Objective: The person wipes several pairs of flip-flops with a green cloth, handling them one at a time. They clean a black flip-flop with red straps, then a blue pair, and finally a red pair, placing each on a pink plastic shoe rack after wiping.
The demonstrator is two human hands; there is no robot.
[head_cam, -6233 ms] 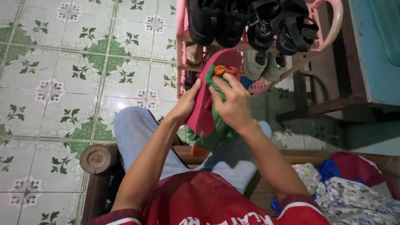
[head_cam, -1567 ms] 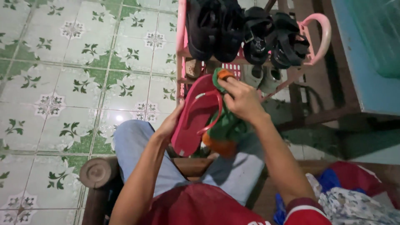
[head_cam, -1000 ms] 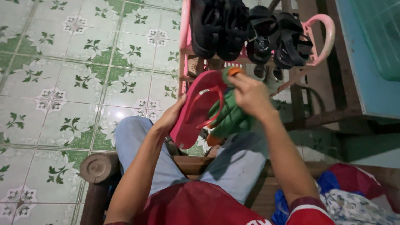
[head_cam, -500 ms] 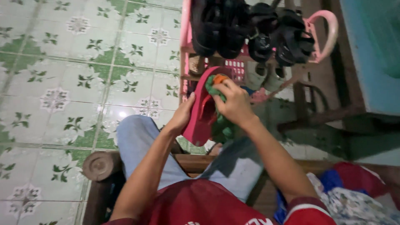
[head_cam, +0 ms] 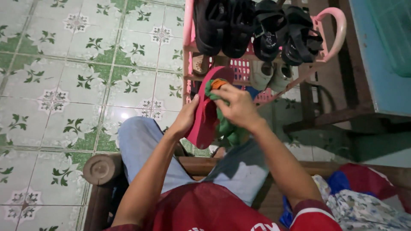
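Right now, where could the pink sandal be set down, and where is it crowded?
Free: the tiled floor left of the pink shoe rack. Crowded: the rack's top shelf, filled by black sandals, and the bench right end, heaped with cloth.

A pink shoe rack (head_cam: 186,51) stands on the green-patterned tiled floor (head_cam: 77,72), black sandals (head_cam: 257,28) along its top tier, pale shoes (head_cam: 270,75) below. Crumpled patterned cloth (head_cam: 364,207) lies on the wooden bench (head_cam: 100,171).
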